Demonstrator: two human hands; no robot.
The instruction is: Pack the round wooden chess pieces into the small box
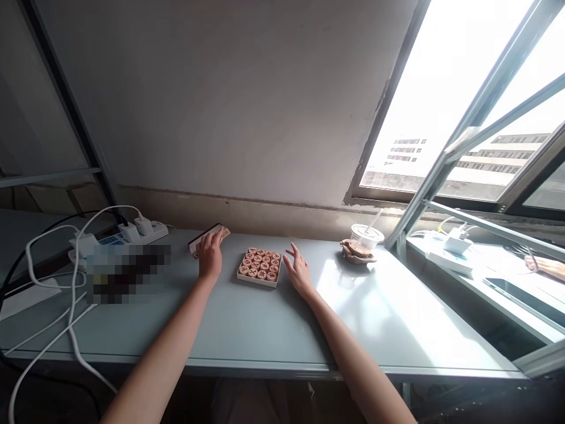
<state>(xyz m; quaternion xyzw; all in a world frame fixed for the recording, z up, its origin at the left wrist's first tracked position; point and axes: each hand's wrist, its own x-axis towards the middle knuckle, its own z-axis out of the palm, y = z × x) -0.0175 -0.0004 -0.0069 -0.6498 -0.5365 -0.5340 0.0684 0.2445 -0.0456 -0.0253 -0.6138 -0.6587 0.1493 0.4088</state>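
Note:
A shallow square box (258,281) lies on the grey-blue table (260,324), filled with rows of round wooden pieces (262,265) bearing red characters. Behind and left of it, my left hand (209,254) rests over a flat dark-and-light box or lid (195,244), its fingers bent over the right part of that item; the hand hides much of it. Just right of the box of pieces, my right hand (298,268) is held with its fingers spread and nothing in it.
A lidded plastic cup (367,234) with a straw stands by a brown carved object (357,254) at the right. Power strips (152,231) and white cables fill the left side. A metal frame (428,182) rises at the right; beyond it a person's hand (545,266) shows.

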